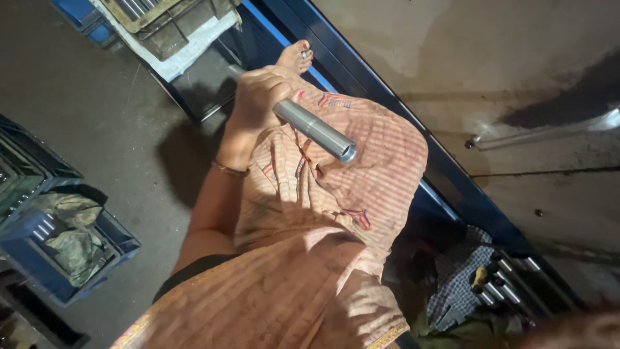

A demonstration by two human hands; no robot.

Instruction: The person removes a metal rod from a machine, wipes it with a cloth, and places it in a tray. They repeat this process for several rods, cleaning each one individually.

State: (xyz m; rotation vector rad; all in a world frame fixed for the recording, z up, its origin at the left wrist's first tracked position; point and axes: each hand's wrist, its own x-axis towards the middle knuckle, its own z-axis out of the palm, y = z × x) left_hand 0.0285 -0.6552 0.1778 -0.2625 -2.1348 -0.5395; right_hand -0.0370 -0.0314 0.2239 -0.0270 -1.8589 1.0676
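Over the lap, the left hand [255, 97] is clamped on one end of a steel tube [315, 130], whose free end could tip and slide onto the bare foot [296, 57]; the right hand is out of view.

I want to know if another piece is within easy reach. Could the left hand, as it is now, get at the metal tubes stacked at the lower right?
Probably not directly: the left hand grips a metal tube, and the stacked tubes lie across the lap.
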